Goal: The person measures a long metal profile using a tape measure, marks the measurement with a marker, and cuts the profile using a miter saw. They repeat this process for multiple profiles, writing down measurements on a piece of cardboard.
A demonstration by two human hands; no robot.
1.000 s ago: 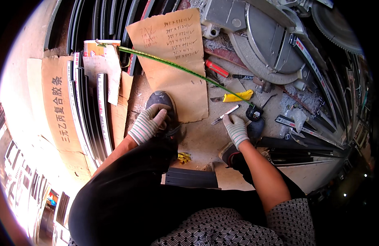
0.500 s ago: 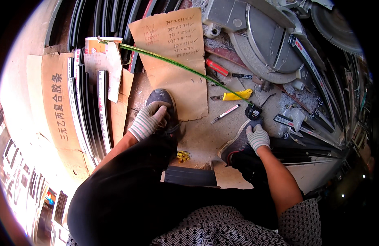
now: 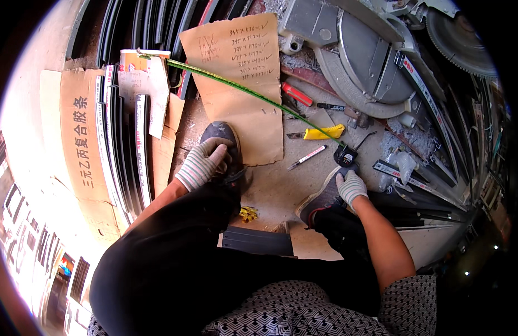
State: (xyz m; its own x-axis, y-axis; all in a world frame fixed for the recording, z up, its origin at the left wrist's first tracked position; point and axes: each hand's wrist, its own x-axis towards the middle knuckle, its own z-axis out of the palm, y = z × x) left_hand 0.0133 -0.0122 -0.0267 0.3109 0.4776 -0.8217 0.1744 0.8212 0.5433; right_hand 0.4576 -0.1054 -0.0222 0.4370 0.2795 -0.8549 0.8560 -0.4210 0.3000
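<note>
My left hand [image 3: 202, 164], in a striped work glove, curls over the top of my grey left shoe [image 3: 221, 134]. My right hand [image 3: 350, 186], gloved the same way, rests on the toe of my right shoe [image 3: 319, 197]. Its fingertips reach up to a black tape measure case [image 3: 346, 156] and hold nothing. From that case a green tape blade [image 3: 242, 91] runs up and left across a brown cardboard sheet [image 3: 245, 120] with handwriting. A marker pen [image 3: 306, 157] lies on the floor just left of the case.
A yellow utility knife [image 3: 324, 133] and a red tool [image 3: 296, 94] lie beyond the pen. A grey mitre saw [image 3: 360, 61] stands at the back right. Black strips [image 3: 124, 151] and flat cardboard [image 3: 80, 140] lie on the left, metal profiles [image 3: 421, 185] on the right.
My right hand has moved from beside the marker pen to the right, onto my right shoe below the tape measure case. The pen lies on the floor. My left hand stays on the shoe.
</note>
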